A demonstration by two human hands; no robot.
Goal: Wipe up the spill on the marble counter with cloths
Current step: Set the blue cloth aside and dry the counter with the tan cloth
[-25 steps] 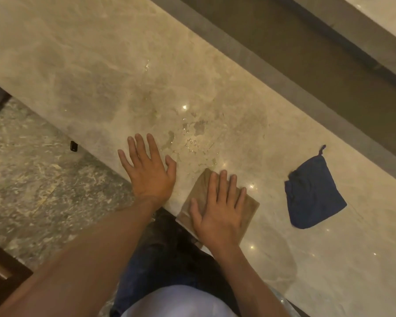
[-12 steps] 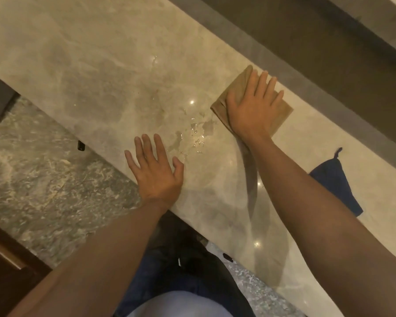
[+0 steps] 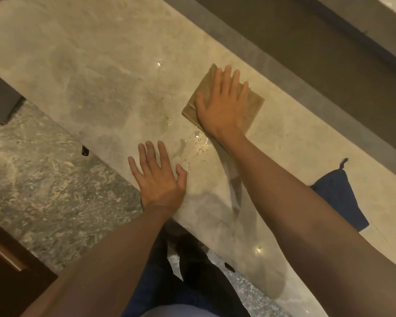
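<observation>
A beige marble counter (image 3: pixel 96 72) runs diagonally across the view. A small wet spill (image 3: pixel 193 148) glistens near its front edge. My right hand (image 3: pixel 222 104) lies flat, fingers spread, pressing a folded tan cloth (image 3: pixel 252 106) onto the counter just beyond and to the right of the spill. My left hand (image 3: pixel 158 177) rests flat on the counter's front edge, fingers apart, holding nothing, its thumb right beside the wet patch. A dark blue cloth (image 3: pixel 338 200) lies on the counter at the right, partly hidden by my right forearm.
A grey ledge (image 3: pixel 290 76) borders the counter's far side, with a dark recess behind it. Below the front edge lie a green speckled floor (image 3: pixel 44 179) and a dark wooden corner (image 3: pixel 7 266) at bottom left. My legs stand against the counter.
My right hand slid the tan cloth from the front edge across to the far side of the counter, then back a little toward the spill. The left hand stayed put.
</observation>
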